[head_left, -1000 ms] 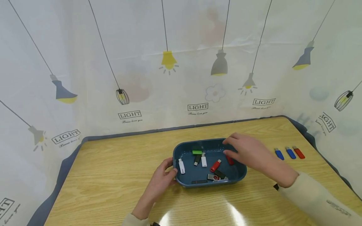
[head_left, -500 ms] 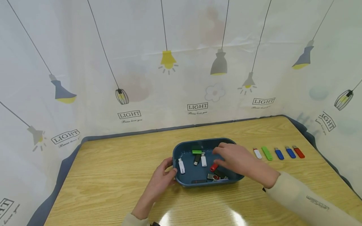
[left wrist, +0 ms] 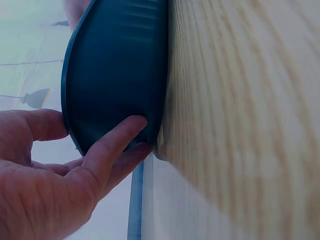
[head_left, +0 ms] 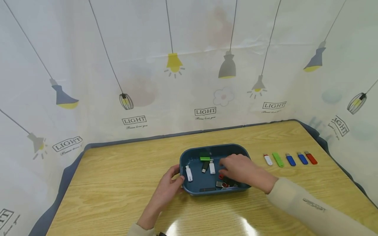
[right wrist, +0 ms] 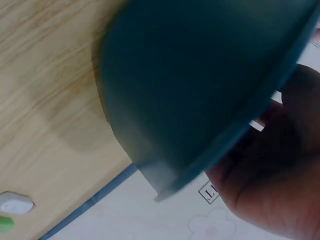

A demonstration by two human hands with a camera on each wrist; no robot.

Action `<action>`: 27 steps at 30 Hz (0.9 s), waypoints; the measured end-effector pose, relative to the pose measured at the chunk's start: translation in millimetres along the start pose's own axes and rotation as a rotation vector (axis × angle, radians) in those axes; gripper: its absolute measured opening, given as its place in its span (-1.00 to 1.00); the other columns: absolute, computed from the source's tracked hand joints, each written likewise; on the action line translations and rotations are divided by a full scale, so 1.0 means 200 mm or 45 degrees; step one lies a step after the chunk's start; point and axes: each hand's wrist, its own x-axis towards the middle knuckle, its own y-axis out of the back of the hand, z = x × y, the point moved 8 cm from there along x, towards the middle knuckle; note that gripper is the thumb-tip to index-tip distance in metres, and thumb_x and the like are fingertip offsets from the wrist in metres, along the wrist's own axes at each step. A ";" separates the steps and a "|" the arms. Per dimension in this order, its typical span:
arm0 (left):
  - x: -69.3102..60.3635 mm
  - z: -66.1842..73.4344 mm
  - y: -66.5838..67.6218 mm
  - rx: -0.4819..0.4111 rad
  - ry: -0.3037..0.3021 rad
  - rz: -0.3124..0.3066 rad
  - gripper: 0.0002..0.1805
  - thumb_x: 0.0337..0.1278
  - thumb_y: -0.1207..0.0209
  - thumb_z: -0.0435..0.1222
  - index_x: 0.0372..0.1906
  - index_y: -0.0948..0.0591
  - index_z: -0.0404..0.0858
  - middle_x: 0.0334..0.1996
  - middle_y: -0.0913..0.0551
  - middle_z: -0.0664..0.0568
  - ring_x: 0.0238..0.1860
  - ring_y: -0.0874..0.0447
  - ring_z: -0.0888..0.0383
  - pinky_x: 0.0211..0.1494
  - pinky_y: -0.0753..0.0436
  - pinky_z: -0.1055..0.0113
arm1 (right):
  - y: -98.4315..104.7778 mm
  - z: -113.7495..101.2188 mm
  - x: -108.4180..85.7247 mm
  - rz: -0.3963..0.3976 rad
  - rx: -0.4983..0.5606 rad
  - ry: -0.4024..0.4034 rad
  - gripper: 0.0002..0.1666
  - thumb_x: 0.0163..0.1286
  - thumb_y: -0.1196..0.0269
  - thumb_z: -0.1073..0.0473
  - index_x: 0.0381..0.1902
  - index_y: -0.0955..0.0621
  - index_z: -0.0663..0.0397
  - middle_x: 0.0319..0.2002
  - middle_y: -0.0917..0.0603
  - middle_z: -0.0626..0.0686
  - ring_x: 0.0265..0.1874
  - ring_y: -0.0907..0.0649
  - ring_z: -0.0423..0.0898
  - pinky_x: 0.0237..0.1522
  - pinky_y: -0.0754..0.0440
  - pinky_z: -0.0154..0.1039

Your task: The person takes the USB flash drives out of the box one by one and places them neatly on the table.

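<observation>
USB sticks (head_left: 212, 167) lie in a blue tray (head_left: 202, 180), beside and under the right hand's (head_left: 239, 168) bent fingers; I can't tell if those hold one. The left hand's (head_left: 169, 183) fingers bend around the tray's end and hold it. Five more sticks (head_left: 278, 159) sit right of the fingers. Far past them, the wall cloth (head_left: 177, 105) says "LIGHT". Sleeve letters (head_left: 314, 205) are too fuzzy to read.
</observation>
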 end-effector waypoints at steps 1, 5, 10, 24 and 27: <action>0.00 0.00 0.00 0.003 0.001 0.001 -0.43 0.56 0.01 -0.35 0.53 -0.25 -0.42 0.47 -0.28 -0.41 0.29 -0.55 -0.30 0.05 -0.78 0.12 | -0.01 0.00 0.00 -0.017 0.018 0.003 -0.83 0.46 -0.36 0.07 -0.18 -0.73 0.04 -0.52 -0.61 -0.13 -0.61 -0.52 -0.20 -0.57 -0.49 -0.29; 0.00 0.00 0.00 0.010 0.006 0.005 -0.43 0.56 0.01 -0.35 0.53 -0.25 -0.41 0.47 -0.28 -0.40 0.28 -0.56 -0.28 0.04 -0.78 0.12 | -0.06 0.01 0.02 -0.078 0.057 -0.013 -0.82 0.47 -0.35 0.06 -0.35 -0.67 -0.03 -0.65 -0.47 -0.15 -0.69 -0.42 -0.22 -0.60 -0.32 -0.32; 0.00 -0.01 0.00 0.016 0.017 0.010 -0.43 0.56 0.00 -0.34 0.54 -0.25 -0.40 0.48 -0.29 -0.38 0.27 -0.57 -0.26 0.04 -0.78 0.13 | -0.08 0.01 0.03 -0.075 0.078 0.032 -0.77 0.47 -0.35 0.09 -0.42 -0.63 -0.05 -0.67 -0.45 -0.14 -0.70 -0.40 -0.23 -0.59 -0.30 -0.33; 0.00 0.00 0.00 0.021 0.025 0.012 -0.44 0.55 0.00 -0.35 0.53 -0.26 -0.40 0.48 -0.28 -0.40 0.25 -0.58 -0.26 0.03 -0.79 0.13 | -0.07 0.02 0.05 -0.006 0.006 0.013 -0.71 0.38 -0.43 0.08 -0.24 -0.53 0.09 -0.45 -0.47 -0.03 -0.51 -0.45 -0.13 -0.50 -0.46 -0.20; 0.00 0.00 0.00 0.028 0.023 0.015 -0.44 0.55 0.00 -0.35 0.53 -0.26 -0.41 0.47 -0.29 -0.40 0.25 -0.59 -0.26 0.02 -0.79 0.14 | -0.06 0.04 0.06 0.031 -0.024 -0.081 -0.64 0.36 -0.46 0.06 -0.25 -0.53 0.17 -0.47 -0.47 0.01 -0.53 -0.45 -0.10 -0.51 -0.48 -0.17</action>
